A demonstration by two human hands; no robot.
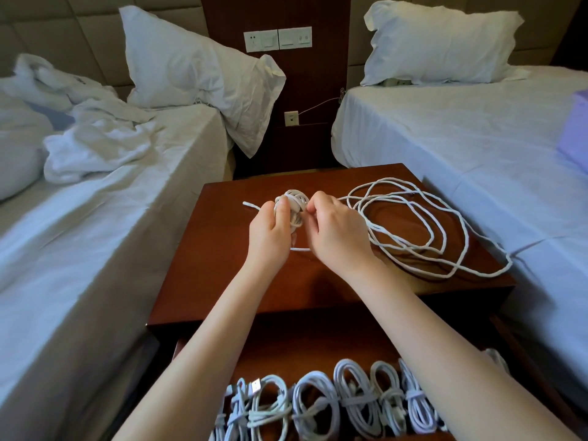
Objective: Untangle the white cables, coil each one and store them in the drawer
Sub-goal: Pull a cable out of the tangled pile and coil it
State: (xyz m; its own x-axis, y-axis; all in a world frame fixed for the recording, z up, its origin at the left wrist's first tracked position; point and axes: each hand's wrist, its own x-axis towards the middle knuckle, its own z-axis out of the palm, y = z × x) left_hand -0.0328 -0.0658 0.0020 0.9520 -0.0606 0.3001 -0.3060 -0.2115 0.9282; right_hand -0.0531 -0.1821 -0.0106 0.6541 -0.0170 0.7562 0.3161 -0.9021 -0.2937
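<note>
The small coil (295,205) of white cable is held just above the nightstand top (219,281), toward its far edge and a little left of the middle. The coil stands roughly upright, its loops running top to bottom. A short free end (251,206) sticks out of it and points left, toward the far left corner.

The left hand (270,232) has its fingers curled round the coil from the left side. The right hand (335,232) pinches a strand against the coil's right side between thumb and fingertips. A short stretch of cable shows under the two hands, lying across the top.

From the right hand the loose cable (413,224) spreads flat in several wide, overlapping loops over the right half of the top. Its long axis runs from the far middle toward the near right corner, where the outermost loop reaches the right edge and hangs slightly past it. The left half of the top and the strip along its near edge are bare wood.

Below the near edge the drawer (318,348) stands pulled out toward the person, with both forearms reaching over it. A row of coiled cables (313,405), each tied round its middle, stands side by side along its near part; the drawer floor behind the row is bare.

The left bed (95,243) sits close along the nightstand's left edge, and the right bed (445,138) close along its right edge. Behind the far edge a dark gap leads to the wall panel (277,39) with switches.
</note>
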